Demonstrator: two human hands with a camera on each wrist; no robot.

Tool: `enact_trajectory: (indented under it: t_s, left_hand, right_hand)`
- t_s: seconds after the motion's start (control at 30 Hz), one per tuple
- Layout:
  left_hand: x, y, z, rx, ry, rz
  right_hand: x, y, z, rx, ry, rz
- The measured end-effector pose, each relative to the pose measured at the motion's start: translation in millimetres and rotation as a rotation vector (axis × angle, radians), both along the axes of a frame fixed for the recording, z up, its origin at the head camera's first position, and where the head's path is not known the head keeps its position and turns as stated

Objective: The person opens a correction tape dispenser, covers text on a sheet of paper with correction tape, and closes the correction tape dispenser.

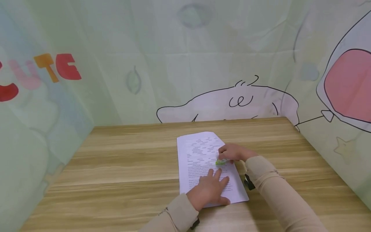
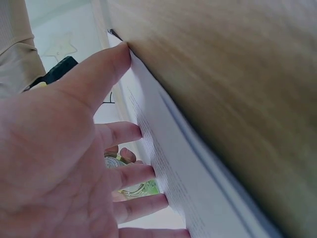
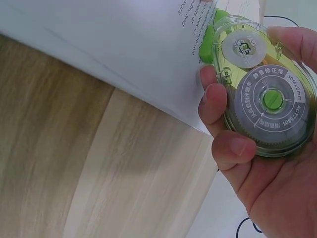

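My right hand (image 1: 234, 152) grips a clear and green correction tape dispenser (image 3: 267, 89), fingers and thumb curled round its case. Its green tip end (image 3: 210, 39) is right at the printed page in the right wrist view. The stack of printed paper (image 1: 188, 141) lies on the table, lines of text covering its top sheet. Flat on the lower part of the page, my left hand (image 1: 208, 189) rests with fingers spread and straight. In the left wrist view its fingertips touch the paper (image 2: 173, 148) and the thumb lies by the sheet's edge.
The wood-grain table (image 1: 116, 167) extends on both sides of the paper. Behind it hangs a printed cloth backdrop (image 1: 145, 64) with cartoon drawings, meeting the table's far edge. Dark bands (image 1: 249, 182) sit at the wrists near the beige sleeves (image 1: 278, 187).
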State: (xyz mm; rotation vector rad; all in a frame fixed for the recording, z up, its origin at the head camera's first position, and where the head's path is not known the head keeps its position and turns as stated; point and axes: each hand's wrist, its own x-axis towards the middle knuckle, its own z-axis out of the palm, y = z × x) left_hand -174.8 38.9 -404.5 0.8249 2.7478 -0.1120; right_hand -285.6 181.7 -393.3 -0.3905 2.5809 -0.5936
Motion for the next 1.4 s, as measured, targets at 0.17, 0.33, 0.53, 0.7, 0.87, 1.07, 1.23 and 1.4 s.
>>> enact_trajectory:
  t_s: [0.17,0.33,0.53,0.7,0.87,1.07,1.23,1.4]
  left_hand:
    - [-1.0,0,0.1,0.005,0.007,0.001]
    - [-1.2,0,-0.7,0.008,0.014,-0.001]
    - [-1.6,0,-1.6,0.020,0.010,-0.003]
    - [-0.6,-1,0.0,0.014,0.003,-0.001]
    - [0.2,-2,1.4,0.011,0.009,-0.006]
    - [-0.6,-1,0.1,0.014,0.001,-0.005]
    - [-1.0,-1,-1.9,0.016,0.007,-0.006]
    - [-0.5,-1,-1.9,0.017,0.003,-0.004]
  right_hand:
    - [-0.9,1,1.2,-0.006,0.001,-0.002]
    - [-1.8,2,1.0,-0.010,-0.004,-0.011]
    - [-2.2,6,-0.9,-0.013,-0.004,-0.022]
    - [-1.6,8,-1.2,-0.009,-0.005,-0.024]
    - [-0.8,8,-1.2,-0.008,0.002,-0.019]
    - [-0.5,10,-0.5,-0.008,-0.009,-0.032]
    - [-0.5,14,-2.3,-0.008,-0.008,-0.043]
    - [-0.8,16,-2.5,-0.005,-0.007,-0.037]
